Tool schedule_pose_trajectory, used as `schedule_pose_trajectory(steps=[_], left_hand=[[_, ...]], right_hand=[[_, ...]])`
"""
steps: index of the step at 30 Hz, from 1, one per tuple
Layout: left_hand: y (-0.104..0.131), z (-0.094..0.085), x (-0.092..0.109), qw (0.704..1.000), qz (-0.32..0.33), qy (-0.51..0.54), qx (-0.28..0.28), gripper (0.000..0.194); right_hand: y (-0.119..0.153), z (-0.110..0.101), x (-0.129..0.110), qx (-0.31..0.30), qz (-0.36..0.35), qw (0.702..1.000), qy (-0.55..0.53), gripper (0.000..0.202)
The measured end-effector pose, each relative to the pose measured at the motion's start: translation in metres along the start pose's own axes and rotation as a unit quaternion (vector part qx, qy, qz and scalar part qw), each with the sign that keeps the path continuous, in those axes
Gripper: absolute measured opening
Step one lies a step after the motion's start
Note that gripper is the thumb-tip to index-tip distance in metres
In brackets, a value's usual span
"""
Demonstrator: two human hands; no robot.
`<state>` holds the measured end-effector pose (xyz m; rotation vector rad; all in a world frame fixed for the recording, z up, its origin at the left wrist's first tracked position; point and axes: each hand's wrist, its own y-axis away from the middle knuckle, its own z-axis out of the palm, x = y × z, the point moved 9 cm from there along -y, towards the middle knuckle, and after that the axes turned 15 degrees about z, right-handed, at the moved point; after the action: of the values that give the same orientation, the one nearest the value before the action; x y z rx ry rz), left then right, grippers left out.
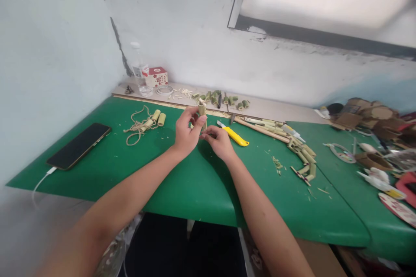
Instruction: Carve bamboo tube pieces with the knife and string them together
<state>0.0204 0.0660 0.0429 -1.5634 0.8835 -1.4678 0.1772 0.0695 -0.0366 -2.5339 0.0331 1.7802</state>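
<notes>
Above the green table my left hand [189, 132] is closed round a short bamboo tube [202, 108], held roughly upright with its hollow end up. My right hand [218, 142] is pinched close to the tube's lower end; what its fingertips hold, if anything, is too small to make out. Just right of that hand lies a yellow utility knife [236, 136] with its blade out. To the left, several cut bamboo pieces [158, 117] rest beside a tangle of twine [134, 132].
A phone [79, 145] on a white cable lies at left. Along the back ledge stand a plastic bottle [142, 73], a red-and-white box [157, 77] and green bamboo pieces [214, 96]. A hammer [260, 129] and joined bamboo segments [307, 160] lie right; clutter [373, 117] fills the far right.
</notes>
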Motion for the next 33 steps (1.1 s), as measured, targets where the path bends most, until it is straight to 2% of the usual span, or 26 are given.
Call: schedule_pose_trajectory(steps=[4, 9, 13, 18, 22, 33], left_hand=[[-0.008, -0.004, 0.007, 0.998, 0.037, -0.040, -0.017, 0.028], [-0.014, -0.006, 0.015, 0.991, 0.097, -0.079, -0.044, 0.019], [-0.013, 0.000, 0.013, 0.987, 0.104, -0.093, -0.082, 0.016], [-0.009, 0.006, 0.006, 0.980, 0.099, -0.122, -0.121, 0.016], [-0.006, 0.010, -0.002, 0.976, 0.089, -0.133, -0.145, 0.015], [-0.001, 0.014, -0.007, 0.972, 0.109, -0.142, -0.154, 0.014]], right_hand=[[0.005, -0.009, -0.009, 0.054, -0.029, 0.998, 0.025, 0.017], [0.017, -0.032, -0.028, 0.156, -0.080, 0.984, 0.016, 0.024], [0.026, -0.046, -0.036, 0.213, -0.102, 0.971, -0.027, 0.025], [0.038, -0.056, -0.040, 0.253, -0.132, 0.954, -0.093, 0.032], [0.041, -0.059, -0.041, 0.272, -0.134, 0.948, -0.098, 0.035], [0.043, -0.061, -0.041, 0.300, -0.125, 0.942, -0.086, 0.033]])
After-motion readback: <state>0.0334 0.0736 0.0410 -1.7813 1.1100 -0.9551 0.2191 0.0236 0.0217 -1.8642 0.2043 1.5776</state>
